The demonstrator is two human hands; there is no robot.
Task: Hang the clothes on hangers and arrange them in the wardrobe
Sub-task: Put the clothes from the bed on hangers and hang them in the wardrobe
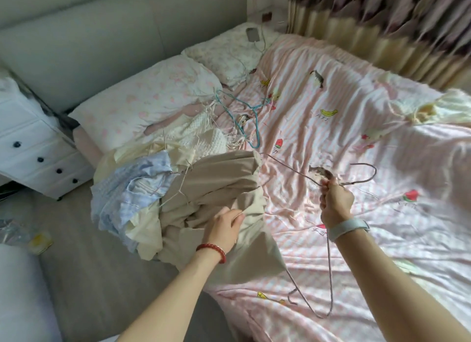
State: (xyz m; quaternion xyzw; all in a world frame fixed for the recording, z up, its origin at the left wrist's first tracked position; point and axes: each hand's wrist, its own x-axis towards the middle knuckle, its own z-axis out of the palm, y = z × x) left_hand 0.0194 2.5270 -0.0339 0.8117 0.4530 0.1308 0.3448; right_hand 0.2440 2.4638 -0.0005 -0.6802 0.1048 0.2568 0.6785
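A heap of clothes lies at the bed's left edge: a beige garment on top, a light blue checked one to its left, cream pieces beneath. My left hand pinches a fold of the beige garment. My right hand grips a thin grey-purple wire hanger by its neck, above the bed; the hook points right and one arm runs toward the beige garment. A teal hanger lies on the sheet behind the heap, next to a bundle of white hangers.
The bed has a pink striped sheet with fruit prints and two pillows at the headboard. A phone on a cable rests on the far pillow. A white drawer unit stands to the left, curtains behind.
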